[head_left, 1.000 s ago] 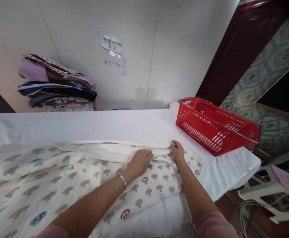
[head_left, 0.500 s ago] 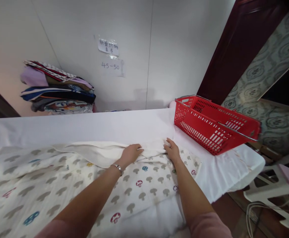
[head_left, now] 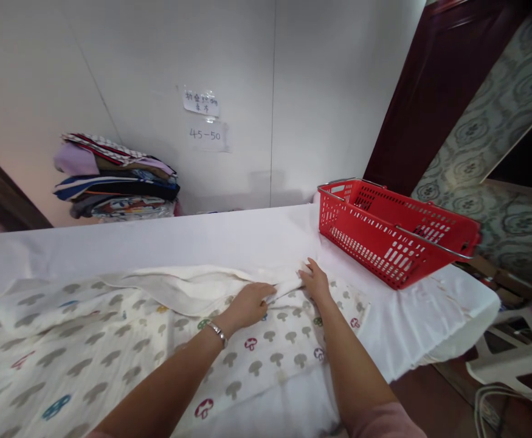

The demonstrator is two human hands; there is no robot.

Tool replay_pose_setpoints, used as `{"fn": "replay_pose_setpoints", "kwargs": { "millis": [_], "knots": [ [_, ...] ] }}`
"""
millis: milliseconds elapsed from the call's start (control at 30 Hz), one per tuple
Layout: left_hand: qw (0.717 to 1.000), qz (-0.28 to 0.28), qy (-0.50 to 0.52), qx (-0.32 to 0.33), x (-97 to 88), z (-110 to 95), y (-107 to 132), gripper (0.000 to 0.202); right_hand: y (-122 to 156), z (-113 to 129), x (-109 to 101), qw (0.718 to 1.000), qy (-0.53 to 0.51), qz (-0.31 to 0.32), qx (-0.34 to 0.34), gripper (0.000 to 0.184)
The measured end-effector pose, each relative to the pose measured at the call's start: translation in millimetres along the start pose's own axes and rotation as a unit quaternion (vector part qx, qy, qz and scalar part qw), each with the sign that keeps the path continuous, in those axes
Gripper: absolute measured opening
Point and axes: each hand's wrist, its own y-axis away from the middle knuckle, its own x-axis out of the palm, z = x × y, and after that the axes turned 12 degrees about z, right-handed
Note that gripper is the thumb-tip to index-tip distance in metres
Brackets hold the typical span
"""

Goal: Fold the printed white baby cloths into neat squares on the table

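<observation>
A white cloth printed with mushrooms lies spread over the table, its far edge turned over to show a plain white underside. My left hand, below a silver wrist band, pinches the turned-over edge between thumb and fingers. Further right, my right hand grips the same edge near the cloth's right end. A small ridge of fabric is drawn up between the two hands. Part of the cloth's near side is covered by my forearms.
A red plastic basket with metal handles stands at the table's right. Folded clothes are stacked behind the table at the left. Paper signs hang on the wall. A white stool and cables are on the floor at right.
My left hand has shifted slightly down and right along the turned-over edge, pulling its fabric toward me. My right hand stays near the same place. The camera view has tilted a little.
</observation>
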Motion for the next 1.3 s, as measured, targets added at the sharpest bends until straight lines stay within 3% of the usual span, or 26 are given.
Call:
{"fn": "replay_pose_setpoints", "kwargs": {
  "millis": [200,367,500,600,700,767,833,967,1133,1300],
  "knots": [
    [0.999,0.037,0.011,0.000,-3.5,2,-3,0.054,1,2,-2,0.999,0.040,-0.004,-0.007,0.047],
    [0.999,0.013,0.042,-0.032,-8.0,-8,-4,0.030,3,11,-5,0.996,-0.014,-0.041,-0.072,0.036],
    [0.980,-0.089,0.165,-0.064,-17.6,-29,-3,0.026,8,21,-6,0.987,-0.094,-0.053,-0.121,0.034],
    [0.947,-0.174,0.241,-0.125,-21.1,-31,-3,0.034,11,25,-4,0.986,-0.136,-0.018,-0.100,0.042],
    [0.944,-0.110,0.223,-0.219,-13.5,-18,1,0.037,13,25,-1,0.990,-0.112,0.058,-0.065,0.057],
    [0.946,-0.055,0.205,-0.245,-4.1,-11,6,0.031,13,23,-1,0.992,-0.080,0.085,-0.054,0.061],
    [0.950,-0.045,0.190,-0.244,4.4,-10,12,0.027,12,22,-3,0.994,-0.059,0.088,-0.034,0.062],
    [0.968,-0.093,0.098,-0.212,7.6,-21,14,0.029,10,22,-6,0.993,-0.069,0.096,0.019,0.049],
    [0.973,-0.096,0.064,-0.201,-1.2,-35,-2,0.044,17,35,-9,0.985,-0.121,0.119,-0.021,0.032],
    [0.968,-0.101,0.177,-0.149,-2.6,-48,-5,0.024,29,50,-11,0.919,-0.341,0.192,-0.054,0.043]
  ]
}}
